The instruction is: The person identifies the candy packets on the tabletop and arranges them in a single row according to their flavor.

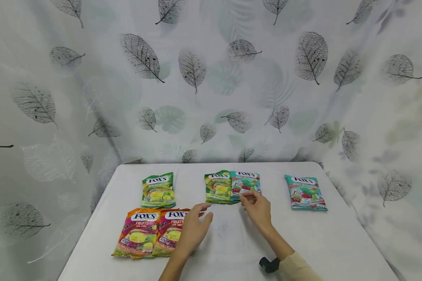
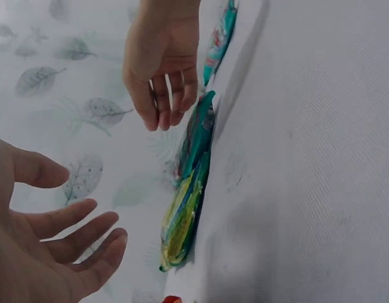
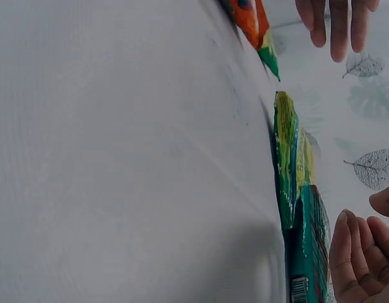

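The left grip (image 1: pixel 193 229) and right grip (image 1: pixel 259 211) are hovering loosely relaxed, holding nothing, since the white-covered table (image 1: pixel 302 242) is bearing the teal plastic candy bag (image 1: pixel 245 184), which is overlapping a green-yellow plastic candy bag (image 1: pixel 217 189) (presumably keeping the two paired).

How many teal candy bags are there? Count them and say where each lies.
2. One teal bag lies against a green bag, near the right hand; another teal bag lies apart, farther right.
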`<action>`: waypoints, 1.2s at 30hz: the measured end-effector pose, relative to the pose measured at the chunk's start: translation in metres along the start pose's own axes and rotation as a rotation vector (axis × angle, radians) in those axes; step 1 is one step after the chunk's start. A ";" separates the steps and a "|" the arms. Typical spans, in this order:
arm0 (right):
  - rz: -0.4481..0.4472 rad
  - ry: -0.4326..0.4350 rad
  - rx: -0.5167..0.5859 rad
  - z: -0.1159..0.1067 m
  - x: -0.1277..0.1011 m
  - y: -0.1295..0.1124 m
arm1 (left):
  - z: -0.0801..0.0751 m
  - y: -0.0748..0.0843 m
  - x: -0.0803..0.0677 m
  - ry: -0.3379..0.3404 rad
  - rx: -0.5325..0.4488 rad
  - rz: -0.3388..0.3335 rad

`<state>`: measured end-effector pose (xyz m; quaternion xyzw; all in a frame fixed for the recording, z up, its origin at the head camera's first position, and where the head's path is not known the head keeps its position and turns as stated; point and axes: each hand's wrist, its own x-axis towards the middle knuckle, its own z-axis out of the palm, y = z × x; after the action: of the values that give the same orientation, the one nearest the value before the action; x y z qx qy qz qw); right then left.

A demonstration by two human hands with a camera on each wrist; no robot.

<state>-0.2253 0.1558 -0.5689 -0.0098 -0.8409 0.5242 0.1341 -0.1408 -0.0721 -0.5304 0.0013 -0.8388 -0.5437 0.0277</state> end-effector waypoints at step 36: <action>0.083 0.118 -0.152 -0.035 0.040 0.031 | 0.053 0.008 0.052 -0.063 0.033 0.079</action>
<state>-0.2591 0.2066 -0.5731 -0.0858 -0.8678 0.4625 0.1604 -0.1953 -0.0222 -0.5426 -0.0486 -0.8476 -0.5279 0.0228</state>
